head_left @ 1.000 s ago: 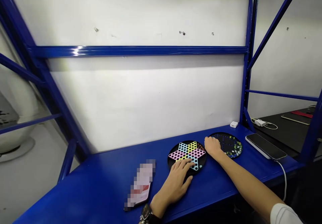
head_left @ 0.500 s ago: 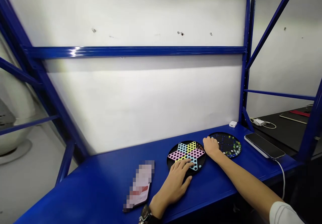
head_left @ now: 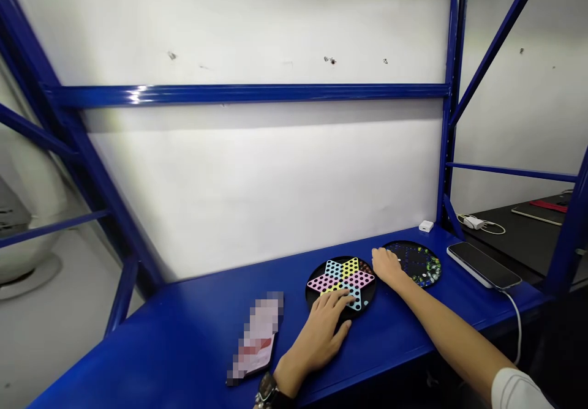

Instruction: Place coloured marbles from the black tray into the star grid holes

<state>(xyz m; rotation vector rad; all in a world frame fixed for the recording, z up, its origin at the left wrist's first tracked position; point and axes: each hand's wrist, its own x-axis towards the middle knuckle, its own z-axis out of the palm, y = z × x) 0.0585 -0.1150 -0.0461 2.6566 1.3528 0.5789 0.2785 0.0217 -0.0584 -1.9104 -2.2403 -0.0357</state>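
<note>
A blue painted metal tabletop carries everything; on it lies a round black board with a pastel pink, yellow and light-blue star full of holes, and just beyond its right edge a round black tray with dark-blue markings. The left hand spreads open, palm down, over the star's near side; the right hand is curled between board and tray. The work looks barely begun: every star hole in sight seems unfilled, some small dark-reddish pieces lie off the star between its yellow and pink points, and loose multicoloured glassy marbles line the tray's right side. The left fingers cover some holes, the right fingertips are hidden, so whether they pinch anything cannot be told, and individual marbles are too small to count.
</note>
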